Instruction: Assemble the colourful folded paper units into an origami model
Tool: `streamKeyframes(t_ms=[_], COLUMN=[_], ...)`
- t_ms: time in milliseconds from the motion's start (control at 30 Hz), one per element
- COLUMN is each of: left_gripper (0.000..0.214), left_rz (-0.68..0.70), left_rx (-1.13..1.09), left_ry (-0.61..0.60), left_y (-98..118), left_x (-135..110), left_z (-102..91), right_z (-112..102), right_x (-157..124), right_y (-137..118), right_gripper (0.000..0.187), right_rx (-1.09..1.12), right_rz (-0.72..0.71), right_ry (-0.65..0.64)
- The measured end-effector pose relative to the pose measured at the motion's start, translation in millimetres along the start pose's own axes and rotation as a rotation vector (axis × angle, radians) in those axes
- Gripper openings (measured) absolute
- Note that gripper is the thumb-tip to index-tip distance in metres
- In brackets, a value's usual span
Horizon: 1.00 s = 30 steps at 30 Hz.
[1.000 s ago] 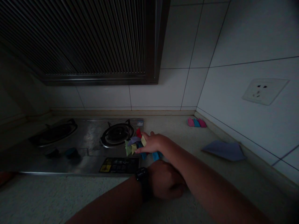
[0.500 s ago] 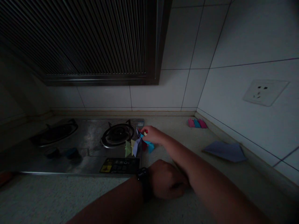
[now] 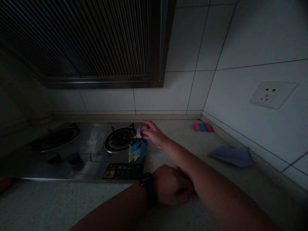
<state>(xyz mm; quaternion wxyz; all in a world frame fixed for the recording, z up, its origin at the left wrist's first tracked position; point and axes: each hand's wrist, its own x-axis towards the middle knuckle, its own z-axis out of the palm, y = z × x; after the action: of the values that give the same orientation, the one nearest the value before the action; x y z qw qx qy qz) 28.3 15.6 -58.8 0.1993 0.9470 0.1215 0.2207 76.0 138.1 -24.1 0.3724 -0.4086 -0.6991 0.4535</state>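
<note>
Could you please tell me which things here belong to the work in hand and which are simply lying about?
In hand:
right hand, holding the multicoloured folded paper piece at the stove's edge
left hand, fisted on the counter

Lying about:
three small pink and blue pieces by the wall
blue-grey paper sheet
gas stove
wall socket

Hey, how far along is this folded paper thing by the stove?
Done: many coloured folded pieces already sit joined in one paper cluster at the stove's right edge. In hand: the right hand holds the cluster's top; the left hand rests in a fist on the counter. Left: three small folded pieces by the wall and a purple sheet lie apart, unjoined.
</note>
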Motion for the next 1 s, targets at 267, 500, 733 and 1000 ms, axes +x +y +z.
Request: streamKeyframes(t_ms=[267,500,733,1000], left_gripper=[0.022,0.018,0.016,0.015], left_rz=[0.005,0.075,0.059,-0.026], left_rx=[0.007,0.05,0.012,-0.025], left_ry=[-0.024,0.088,0.069,-0.016], left_y=[0.9,-3.0,-0.7,0.1], left_x=[0.1,0.2,0.7,-0.7], left_z=[1.1,6.9,4.3,1.0], right_z=[-1.2,8.8,5.8,-10.9], right_x=[-14.0,-21.3,-16.4,-4.7], right_y=[4.2,24.4,27.5,33.8], right_gripper=[0.088,0.128,0.066,0.041], right_rx=[-0.582,-0.857,-0.844,-0.588], right_rz=[-0.252,-0.061,-0.111,-0.154], right_ry=[-0.206,-0.284,-0.326,-0.115])
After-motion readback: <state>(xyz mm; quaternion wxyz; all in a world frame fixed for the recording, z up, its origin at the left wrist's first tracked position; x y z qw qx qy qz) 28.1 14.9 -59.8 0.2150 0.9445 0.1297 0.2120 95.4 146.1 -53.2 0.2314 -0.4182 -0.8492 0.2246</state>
